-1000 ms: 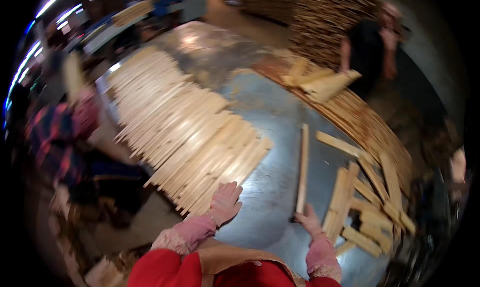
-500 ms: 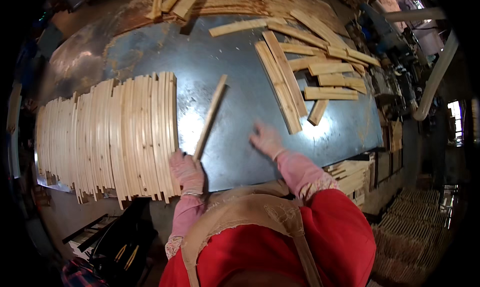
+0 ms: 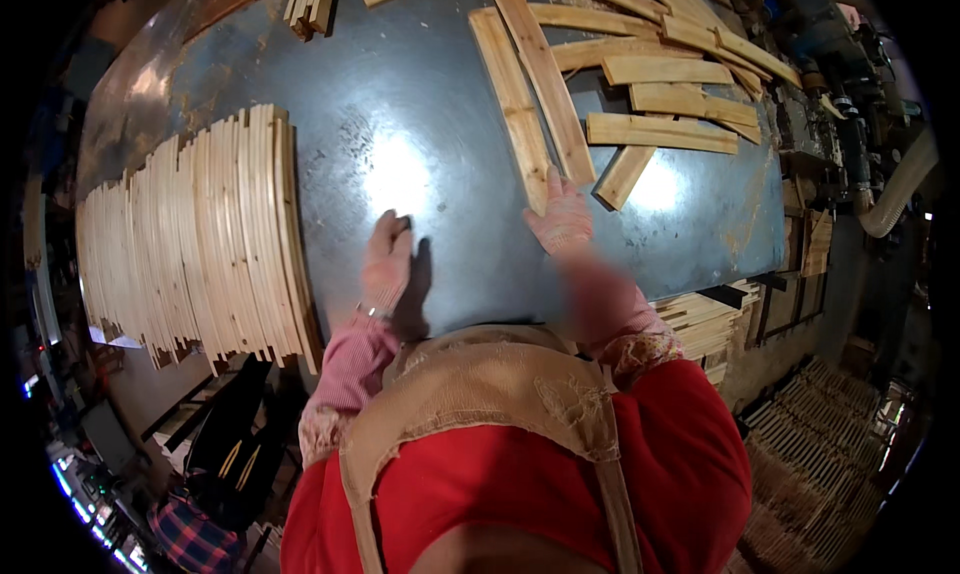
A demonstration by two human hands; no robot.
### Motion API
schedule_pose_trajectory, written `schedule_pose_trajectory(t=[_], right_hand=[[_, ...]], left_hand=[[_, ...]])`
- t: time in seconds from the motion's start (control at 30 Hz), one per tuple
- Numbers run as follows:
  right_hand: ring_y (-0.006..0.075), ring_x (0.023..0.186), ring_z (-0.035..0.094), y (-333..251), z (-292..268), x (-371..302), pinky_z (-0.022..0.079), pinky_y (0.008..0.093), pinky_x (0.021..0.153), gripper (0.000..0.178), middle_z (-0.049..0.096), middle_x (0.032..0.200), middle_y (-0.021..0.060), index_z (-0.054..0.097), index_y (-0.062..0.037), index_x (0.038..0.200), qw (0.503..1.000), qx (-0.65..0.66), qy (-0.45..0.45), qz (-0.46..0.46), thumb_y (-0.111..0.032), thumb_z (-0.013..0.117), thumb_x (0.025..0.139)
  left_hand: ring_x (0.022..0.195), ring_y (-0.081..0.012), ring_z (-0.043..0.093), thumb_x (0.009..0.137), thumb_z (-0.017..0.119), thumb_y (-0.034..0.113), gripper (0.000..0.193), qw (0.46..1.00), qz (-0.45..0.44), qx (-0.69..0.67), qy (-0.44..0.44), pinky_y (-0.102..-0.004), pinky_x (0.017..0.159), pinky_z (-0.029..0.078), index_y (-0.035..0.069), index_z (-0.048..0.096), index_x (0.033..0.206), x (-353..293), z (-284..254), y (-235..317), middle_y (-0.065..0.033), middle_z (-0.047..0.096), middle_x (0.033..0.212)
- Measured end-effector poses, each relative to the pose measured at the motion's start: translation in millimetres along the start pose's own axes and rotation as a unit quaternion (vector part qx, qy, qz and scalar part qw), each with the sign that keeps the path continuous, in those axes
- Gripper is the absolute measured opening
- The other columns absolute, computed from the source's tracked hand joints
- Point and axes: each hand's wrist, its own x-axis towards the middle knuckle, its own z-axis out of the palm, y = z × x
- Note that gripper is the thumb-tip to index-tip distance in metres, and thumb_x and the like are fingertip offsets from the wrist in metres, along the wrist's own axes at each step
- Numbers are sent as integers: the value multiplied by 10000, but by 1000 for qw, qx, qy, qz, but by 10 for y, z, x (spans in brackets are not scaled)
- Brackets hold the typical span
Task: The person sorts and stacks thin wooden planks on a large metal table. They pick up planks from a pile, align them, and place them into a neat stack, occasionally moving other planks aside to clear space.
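My right hand (image 3: 562,224), in a pale work glove, is at the near end of a long wooden board (image 3: 510,99). Thumb and fingers sit on either side of that end. A second board (image 3: 540,74) lies close along its right side. My left hand (image 3: 388,264) hovers over or rests on the metal tabletop (image 3: 455,164), fingers stretched forward and nothing visible in them; one fingertip looks dark. Left of it stands a long row of narrow wooden strips (image 3: 215,234), packed side by side.
Several short boards (image 3: 660,131) lie in a loose pile at the right. A small bundle of strips (image 3: 312,2) sits at the far edge of view. More strips (image 3: 690,334) are stacked below the table's right side. Machinery with a hose (image 3: 900,194) stands beyond.
The loose strip that lay beside my left hand is gone from that spot. My left hand has come away from the row; my right hand has moved forward to the board's end. The view has shifted.
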Motion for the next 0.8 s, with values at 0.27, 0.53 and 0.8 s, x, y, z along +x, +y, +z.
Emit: schedule_pose_trajectory(t=[0.27, 0.53, 0.8], right_hand=[[390, 1324, 637, 193, 52, 96, 483, 487, 1150, 682, 694, 1410, 191, 619, -32, 1471, 949, 216, -11, -229, -438, 741, 937], [420, 1413, 538, 151, -115, 1256, 482, 499, 1148, 975, 560, 1536, 244, 402, -43, 1624, 990, 39, 136, -19, -437, 814, 833], [465, 1274, 654, -669, 660, 94, 524, 500, 1051, 676, 659, 1423, 283, 506, -64, 1548, 906, 368, -171, -120, -429, 705, 1014]], left_hand=[[940, -145, 660, 1008, 755, 291, 485, 910, -199, -276, -237, -310, 915, 551, -33, 641, 1349, 488, 1021, 392, -83, 724, 1066], [833, -189, 683, 859, 814, 325, 384, 989, -137, 4, -50, -345, 778, 554, 0, 730, 1047, -40, 326, 680, -101, 729, 877], [959, -405, 746, 923, 719, 429, 421, 983, -27, 181, 16, -499, 896, 578, 51, 757, 1102, -190, 67, 207, -195, 781, 1027]])
